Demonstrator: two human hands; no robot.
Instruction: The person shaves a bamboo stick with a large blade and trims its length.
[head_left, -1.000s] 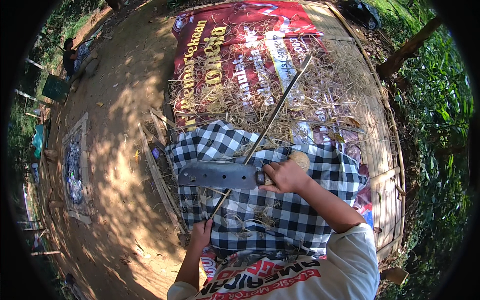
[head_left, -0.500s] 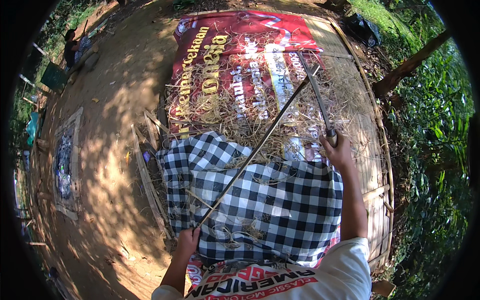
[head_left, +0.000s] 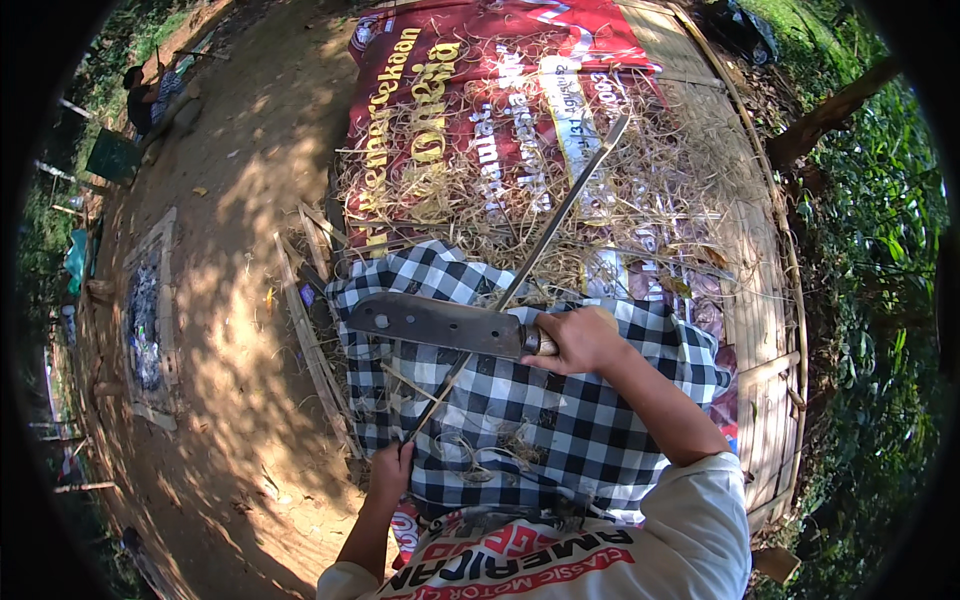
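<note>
My right hand is closed on the handle of a machete, whose broad dark blade has a few holes and lies flat to view, pointing left. Closed round the near end of a long thin strip, apparently split bamboo, is my left hand. The strip slants up and away to the right, passing under the blade; whether they touch I cannot tell. Beneath both is a black-and-white checkered cloth spread over my lap. A short thin sliver lies on the cloth near the strip.
Curly shavings litter a red printed banner on a bamboo platform. Loose slats lean at its left edge. A framed ash pit lies on the dirt ground. A person sits far left. Plants border the right.
The machete has come back from the strip's far end toward my lap, its blade swinging round to point left. My left hand keeps its hold on the strip.
</note>
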